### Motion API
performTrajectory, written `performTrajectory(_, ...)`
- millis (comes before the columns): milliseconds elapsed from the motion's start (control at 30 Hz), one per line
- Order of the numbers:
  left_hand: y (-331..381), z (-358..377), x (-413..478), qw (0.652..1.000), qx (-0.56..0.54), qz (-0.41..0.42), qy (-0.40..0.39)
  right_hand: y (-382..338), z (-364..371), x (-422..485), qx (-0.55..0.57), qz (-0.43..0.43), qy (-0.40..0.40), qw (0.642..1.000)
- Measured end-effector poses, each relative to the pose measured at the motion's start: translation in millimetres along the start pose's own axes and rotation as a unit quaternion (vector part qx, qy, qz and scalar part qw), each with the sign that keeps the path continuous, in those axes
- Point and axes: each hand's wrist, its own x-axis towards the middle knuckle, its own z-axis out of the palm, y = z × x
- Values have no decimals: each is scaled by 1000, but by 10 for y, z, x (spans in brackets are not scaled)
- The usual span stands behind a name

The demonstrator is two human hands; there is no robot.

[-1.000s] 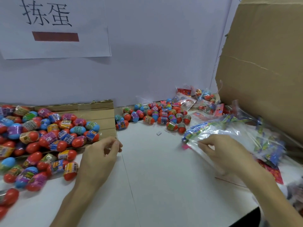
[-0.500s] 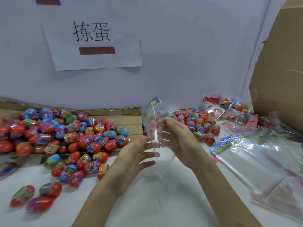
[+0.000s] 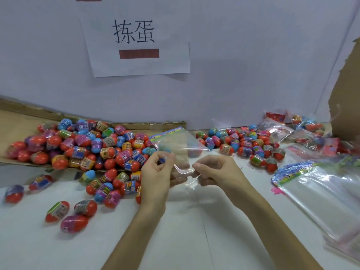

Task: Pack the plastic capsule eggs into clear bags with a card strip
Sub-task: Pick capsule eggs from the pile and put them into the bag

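Both hands, left [image 3: 157, 172] and right [image 3: 214, 172], pinch a clear bag's [image 3: 175, 149] near edge above the bench [image 3: 175, 240]; eggs [image 3: 81, 149] lie heaped at left.

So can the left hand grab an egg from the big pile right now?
Probably not yet. The egg pile lies just beside the left hand with nothing between, but that hand is pinching the clear bag together with the right hand. It would have to let go first.

both hands [image 3: 155, 172] [image 3: 214, 172] pinch clear bag [image 3: 175, 147] | eggs [image 3: 87, 147] behind
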Motion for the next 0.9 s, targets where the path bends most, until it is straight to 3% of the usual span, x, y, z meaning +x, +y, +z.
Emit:
performTrajectory(233, -26, -37, 48, 993, -19, -64, -97, 24, 30, 21, -16, -37, 44, 998)
performTrajectory(667, 1, -20, 37, 999, -12, -39, 6, 23, -32, 70, -12, -74, 43, 996)
performTrajectory(800, 2, -12, 24, 1000, -1, -25, 5, 60, -14, 65, -87, -112, 43, 989)
performTrajectory(900, -16, -14, 20, 1000, 25, -14, 2, 111, 24, 51, -235, -193, 81, 949)
